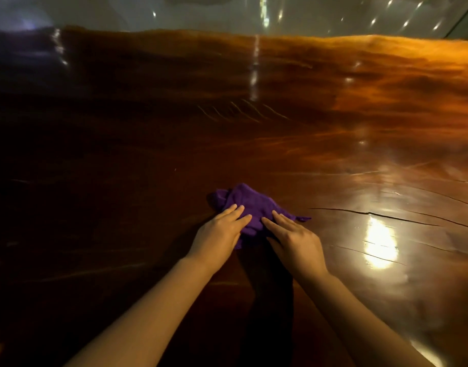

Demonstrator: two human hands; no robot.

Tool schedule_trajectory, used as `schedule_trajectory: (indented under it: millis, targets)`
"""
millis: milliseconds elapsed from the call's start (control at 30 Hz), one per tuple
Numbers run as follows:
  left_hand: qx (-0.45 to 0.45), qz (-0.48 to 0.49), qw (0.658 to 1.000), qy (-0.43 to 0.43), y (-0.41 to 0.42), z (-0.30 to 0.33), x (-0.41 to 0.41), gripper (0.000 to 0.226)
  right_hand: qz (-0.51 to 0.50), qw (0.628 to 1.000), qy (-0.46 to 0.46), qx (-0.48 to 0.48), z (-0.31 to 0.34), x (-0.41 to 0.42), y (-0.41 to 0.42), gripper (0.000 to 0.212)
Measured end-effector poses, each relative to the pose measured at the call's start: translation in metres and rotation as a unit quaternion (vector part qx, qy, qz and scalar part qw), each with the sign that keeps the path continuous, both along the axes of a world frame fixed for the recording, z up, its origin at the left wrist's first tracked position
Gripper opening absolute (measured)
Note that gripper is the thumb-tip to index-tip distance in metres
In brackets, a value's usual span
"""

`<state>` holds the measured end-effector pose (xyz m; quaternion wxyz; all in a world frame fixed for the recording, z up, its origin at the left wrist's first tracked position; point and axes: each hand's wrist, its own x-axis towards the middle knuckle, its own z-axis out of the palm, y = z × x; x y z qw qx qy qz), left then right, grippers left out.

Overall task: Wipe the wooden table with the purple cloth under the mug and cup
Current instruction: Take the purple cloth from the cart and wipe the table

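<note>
A crumpled purple cloth (250,205) lies on the dark glossy wooden table (121,154), near the middle of the view. My left hand (219,231) lies flat on the cloth's near left part, fingers stretched out. My right hand (293,239) presses flat on its near right part, fingers pointing up and left. Both palms rest on the cloth rather than gripping it. No mug or cup is in view.
Long cracks (373,215) run through the wood to the right of the cloth, beside a bright light reflection (380,242). The table's far edge (254,33) meets a shiny pale floor. The picture is smeared by motion.
</note>
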<state>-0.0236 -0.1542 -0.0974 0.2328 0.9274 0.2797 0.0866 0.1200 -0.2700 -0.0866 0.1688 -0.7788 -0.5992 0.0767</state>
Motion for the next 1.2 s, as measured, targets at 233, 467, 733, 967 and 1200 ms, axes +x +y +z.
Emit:
schedule_trajectory:
  millis: [233,467,733,967,1200]
  targets:
    - [0.001,0.058,0.998,-0.016,-0.010,0.052,-0.030,0.045,0.022,0.999,0.039,0.028,0.043,-0.019,-0.002,0.043]
    - [0.053,0.163,0.985,-0.010,-0.013,0.159,-0.109,0.047,0.126,0.989,0.018,0.080,0.143,-0.073,0.029,0.044]
    - [0.127,0.340,0.931,-0.029,-0.034,0.263,-0.286,0.046,0.297,0.942,0.014,0.157,0.248,-0.236,0.079,0.042]
    - [0.167,0.497,0.851,-0.036,-0.091,0.303,-0.476,0.045,0.459,0.866,0.069,0.186,0.284,-0.439,0.094,0.043]
    - [0.159,0.618,0.770,-0.018,-0.161,0.312,-0.644,0.044,0.600,0.776,0.100,0.167,0.286,-0.634,0.081,0.038]
